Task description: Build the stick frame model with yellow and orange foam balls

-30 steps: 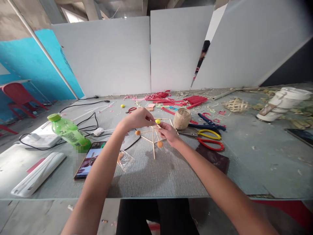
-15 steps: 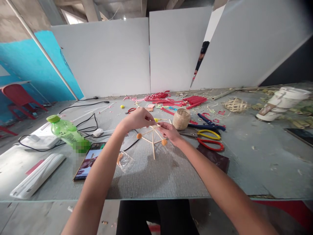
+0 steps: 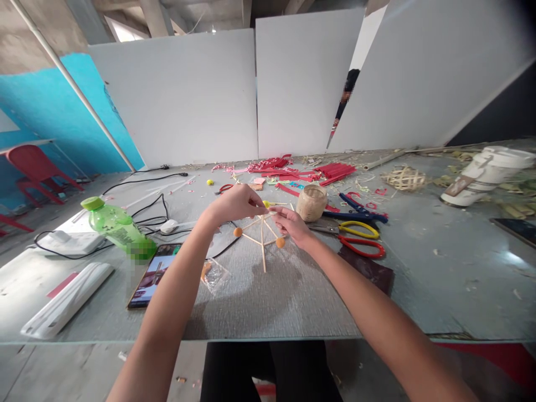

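A small frame of thin pale wooden sticks point(image 3: 262, 244) stands on the table in front of me. Orange balls point(image 3: 238, 232) sit at its left and right joints, and a yellow ball point(image 3: 266, 204) shows behind its top. My left hand point(image 3: 239, 202) reaches over from the left, thumb and fingertips pinched on the frame's top. From the right, my right hand point(image 3: 293, 225) pinches the same spot with thumb and forefinger, its other fingers curled. The fingertips nearly meet and partly hide the upper joint.
Right of the hands are a jar point(image 3: 312, 203), blue-handled pliers point(image 3: 363, 209) and scissors with yellow and red handles point(image 3: 360, 245). Left lie a phone point(image 3: 154, 276), a green bottle point(image 3: 119, 228), cables and a white power bank point(image 3: 67, 300). Red strips point(image 3: 333, 173) lie behind.
Both hands keep their pinch at the frame's top, with only a slight shift of the fingers. The view has moved a little; the other things lie as before.
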Action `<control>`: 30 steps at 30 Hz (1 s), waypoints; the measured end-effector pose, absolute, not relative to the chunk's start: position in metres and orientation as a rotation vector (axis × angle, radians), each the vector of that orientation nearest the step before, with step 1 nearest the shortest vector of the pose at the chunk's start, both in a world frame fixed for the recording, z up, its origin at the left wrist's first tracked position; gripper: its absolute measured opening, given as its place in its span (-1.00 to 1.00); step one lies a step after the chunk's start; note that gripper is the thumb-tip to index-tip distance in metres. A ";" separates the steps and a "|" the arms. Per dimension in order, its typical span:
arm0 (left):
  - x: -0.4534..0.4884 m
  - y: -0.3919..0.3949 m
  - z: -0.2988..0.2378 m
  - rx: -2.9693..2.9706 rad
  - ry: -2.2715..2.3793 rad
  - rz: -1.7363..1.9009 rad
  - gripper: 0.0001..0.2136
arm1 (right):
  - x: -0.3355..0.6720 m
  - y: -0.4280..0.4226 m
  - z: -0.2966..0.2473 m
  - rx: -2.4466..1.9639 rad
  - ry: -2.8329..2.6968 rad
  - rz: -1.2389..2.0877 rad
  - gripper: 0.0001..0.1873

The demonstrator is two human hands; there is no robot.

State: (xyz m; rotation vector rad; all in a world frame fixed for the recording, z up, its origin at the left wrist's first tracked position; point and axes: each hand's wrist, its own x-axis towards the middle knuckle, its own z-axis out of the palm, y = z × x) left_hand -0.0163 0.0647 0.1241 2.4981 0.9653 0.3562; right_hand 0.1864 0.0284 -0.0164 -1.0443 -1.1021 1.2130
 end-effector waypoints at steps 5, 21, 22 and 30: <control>-0.016 0.063 0.126 2.481 0.987 0.345 -0.76 | 0.194 0.034 -0.019 -1.075 -1.038 1.204 -0.58; -0.029 0.069 0.133 2.227 0.808 0.729 -0.69 | 0.202 0.040 -0.032 -1.098 -1.040 1.206 -0.60; -0.030 0.069 0.133 2.219 0.803 0.747 -0.69 | 0.202 0.041 -0.032 -1.093 -1.040 1.210 -0.59; -0.032 0.075 0.130 2.245 0.818 0.660 -0.68 | 0.200 0.037 -0.026 -1.138 -1.024 1.211 -0.56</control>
